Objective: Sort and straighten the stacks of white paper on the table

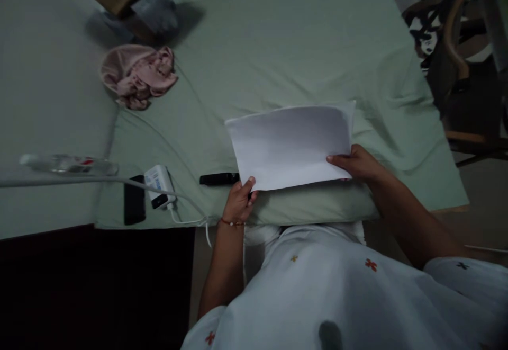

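Over the pale green bed sheet [301, 53], left hand [239, 202] and right hand [356, 162] pinch the white paper sheet's [291, 146] near corners, fingers closed on it. Paper bows; a crease looks likely if grip tightens.

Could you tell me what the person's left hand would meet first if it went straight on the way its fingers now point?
Probably only the white paper that the left hand already grips by its near corner; depth is unclear.

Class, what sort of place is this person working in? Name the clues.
Probably a bedroom at home: a pale green bedsheet over a mattress, a pink fabric cap lying on it, and a wooden chair beside it.
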The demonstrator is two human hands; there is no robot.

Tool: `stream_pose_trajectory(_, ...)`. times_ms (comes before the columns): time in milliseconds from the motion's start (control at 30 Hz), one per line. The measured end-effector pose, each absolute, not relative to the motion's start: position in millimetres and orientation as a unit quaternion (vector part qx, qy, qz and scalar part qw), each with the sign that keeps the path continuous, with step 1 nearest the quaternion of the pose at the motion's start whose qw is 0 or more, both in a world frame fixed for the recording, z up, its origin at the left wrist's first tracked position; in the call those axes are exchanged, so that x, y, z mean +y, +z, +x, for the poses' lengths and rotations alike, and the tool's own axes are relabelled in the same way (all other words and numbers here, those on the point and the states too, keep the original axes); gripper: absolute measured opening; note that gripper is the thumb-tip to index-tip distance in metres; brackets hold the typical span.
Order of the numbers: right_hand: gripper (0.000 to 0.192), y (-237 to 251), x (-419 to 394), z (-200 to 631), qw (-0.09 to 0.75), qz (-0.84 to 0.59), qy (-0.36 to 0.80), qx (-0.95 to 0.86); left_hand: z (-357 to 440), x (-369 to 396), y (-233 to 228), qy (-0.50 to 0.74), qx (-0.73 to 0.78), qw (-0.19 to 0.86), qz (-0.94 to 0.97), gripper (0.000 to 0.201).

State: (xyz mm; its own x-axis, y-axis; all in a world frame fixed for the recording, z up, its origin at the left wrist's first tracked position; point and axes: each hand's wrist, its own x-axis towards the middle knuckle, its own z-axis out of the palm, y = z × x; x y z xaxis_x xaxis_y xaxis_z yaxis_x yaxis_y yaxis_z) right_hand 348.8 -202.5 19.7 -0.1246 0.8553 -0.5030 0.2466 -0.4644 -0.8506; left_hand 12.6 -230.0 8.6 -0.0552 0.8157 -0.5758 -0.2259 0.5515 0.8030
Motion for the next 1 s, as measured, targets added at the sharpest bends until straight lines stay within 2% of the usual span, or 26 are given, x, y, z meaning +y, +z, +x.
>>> stream_pose_trajectory(133, 0.043, 23.7, -203.7, 345.4, 0.251, -0.629, 0.604, -0.419, 5.6, -237.0, 8.0, 0.431, 0.589, 0.648, 0.216, 0.051)
stream_pose_trajectory(367, 0.035, 21.8, -197.0, 330.4, 0.249, -0.634, 0.599, -0.42, -8.2, -247.3, -3.2, 0.496, 0.61, 0.593, 0.172, 0.046)
stream_pose_trajectory(633, 0.022, 13.5, -188.7, 301.7, 0.24, -0.622, 0.614, -0.421, -29.0, -260.1, -10.7, 0.509, 0.663, 0.522, 0.171, 0.055)
stream_pose_trajectory(900, 0.023, 10.1, -187.9, 297.5, 0.243, -0.633, 0.603, -0.42, -30.6, -258.6, -12.0, 0.49, 0.708, 0.47, 0.193, 0.053)
stream_pose_trajectory(1000, 0.022, 11.2, -187.2, 293.8, 0.242, -0.634, 0.6, -0.424, -27.3, -257.5, -17.0, 0.509, 0.714, 0.432, 0.21, 0.047)
